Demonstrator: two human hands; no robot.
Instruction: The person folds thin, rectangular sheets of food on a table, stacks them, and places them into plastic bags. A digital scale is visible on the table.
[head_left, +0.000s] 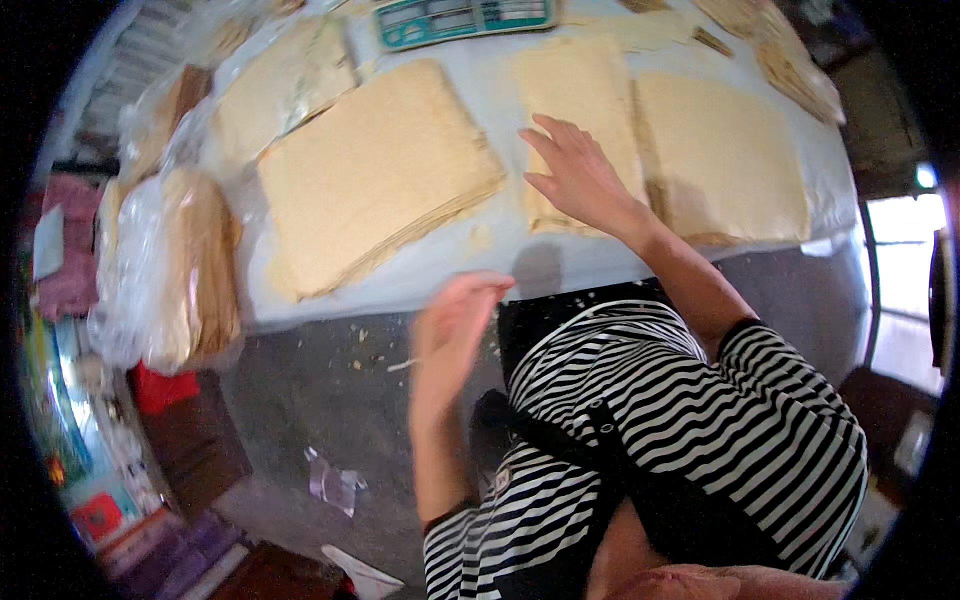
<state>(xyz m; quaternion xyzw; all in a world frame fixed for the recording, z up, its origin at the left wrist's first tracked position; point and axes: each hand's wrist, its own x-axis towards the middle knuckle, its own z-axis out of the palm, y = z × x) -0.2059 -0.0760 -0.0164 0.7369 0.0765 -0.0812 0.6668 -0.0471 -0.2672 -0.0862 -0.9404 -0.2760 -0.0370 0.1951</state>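
My right hand (579, 171) has its fingers spread and holds nothing. It is over the middle stack of thin pale-yellow sheets (574, 82); whether it touches the top sheet I cannot tell. Blurred by motion, my left hand (456, 319) is just off the table's near edge, its fingers bent to the right, with no object visible in it. A larger stack of the same sheets (375, 172) lies askew on the left, its layered edges showing. To the right, another stack (720, 157) sits beside the middle one.
A white-covered table (525, 259) carries the stacks. At its far side stands a teal-faced digital scale (465, 21). Clear plastic bags of folded brown sheets (196, 262) crowd the left end. Crumbs and a torn plastic wrapper (332, 480) litter the grey floor (300, 405).
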